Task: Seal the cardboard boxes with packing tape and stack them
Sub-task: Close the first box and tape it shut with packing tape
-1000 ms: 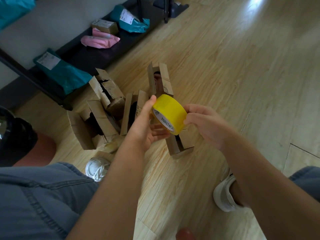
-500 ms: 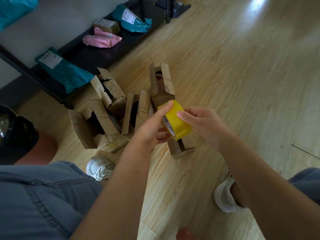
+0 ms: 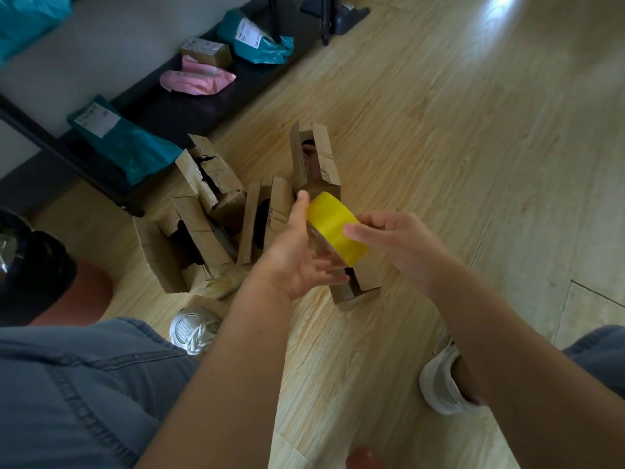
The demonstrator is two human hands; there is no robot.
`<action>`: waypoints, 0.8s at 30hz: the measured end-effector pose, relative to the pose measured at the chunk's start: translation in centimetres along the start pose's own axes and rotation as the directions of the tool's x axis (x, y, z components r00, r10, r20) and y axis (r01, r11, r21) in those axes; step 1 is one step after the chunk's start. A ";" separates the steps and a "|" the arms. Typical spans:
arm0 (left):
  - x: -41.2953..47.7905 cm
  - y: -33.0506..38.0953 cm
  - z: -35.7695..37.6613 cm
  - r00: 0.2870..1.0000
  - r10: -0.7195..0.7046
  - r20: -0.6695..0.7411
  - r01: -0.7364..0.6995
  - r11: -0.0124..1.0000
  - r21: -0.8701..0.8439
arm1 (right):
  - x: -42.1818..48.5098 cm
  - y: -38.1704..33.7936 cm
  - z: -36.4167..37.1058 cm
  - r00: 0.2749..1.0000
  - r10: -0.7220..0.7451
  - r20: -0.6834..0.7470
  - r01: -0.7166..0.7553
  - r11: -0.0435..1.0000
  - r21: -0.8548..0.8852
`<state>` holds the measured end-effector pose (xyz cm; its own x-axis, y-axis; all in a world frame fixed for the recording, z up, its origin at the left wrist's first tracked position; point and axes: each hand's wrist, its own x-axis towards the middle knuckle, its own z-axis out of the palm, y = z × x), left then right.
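Tape roll [image 3: 333, 228] being held over open boxes [image 3: 318, 157] on floor [image 3: 473, 164]; being turned since a second ago, yellow band now facing up. Being gripped by left hand [image 3: 297, 262], pinched by right hand [image 3: 399, 245]. Free end likely being sought; sealing not begun.

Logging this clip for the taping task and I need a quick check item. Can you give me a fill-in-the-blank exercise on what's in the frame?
The tape roll held between the left hand and right hand is ____ in colour.
The cardboard boxes on the floor have their flaps ____.
The mailer lying between two teal bags on the shelf is ____.
Missing words: yellow; open; pink.
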<state>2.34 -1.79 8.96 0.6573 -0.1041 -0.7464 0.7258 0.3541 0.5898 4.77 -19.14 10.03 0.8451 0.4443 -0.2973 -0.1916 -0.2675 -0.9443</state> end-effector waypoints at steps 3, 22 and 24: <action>-0.3 -0.2 0.2 0.989 0.135 0.066 -0.145 0.970 0.195 | 0.3 0.0 0.1 0.997 0.046 -0.061 -0.039 0.993 0.111; -0.7 0.3 0.1 0.989 -0.001 -0.146 -0.003 1.000 -0.028 | 0.0 -0.7 -0.5 0.999 0.016 0.050 -0.017 1.000 0.020; -0.5 0.3 0.1 0.989 -0.038 -0.146 0.032 0.998 -0.048 | 0.1 -0.6 -0.6 0.997 0.029 0.071 -0.031 0.999 0.029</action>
<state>2.19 -1.72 9.52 0.5924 0.0193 -0.8054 0.7355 0.3951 0.5504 5.28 -19.46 10.62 0.8019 0.4956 -0.3335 -0.2317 -0.2565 -0.9384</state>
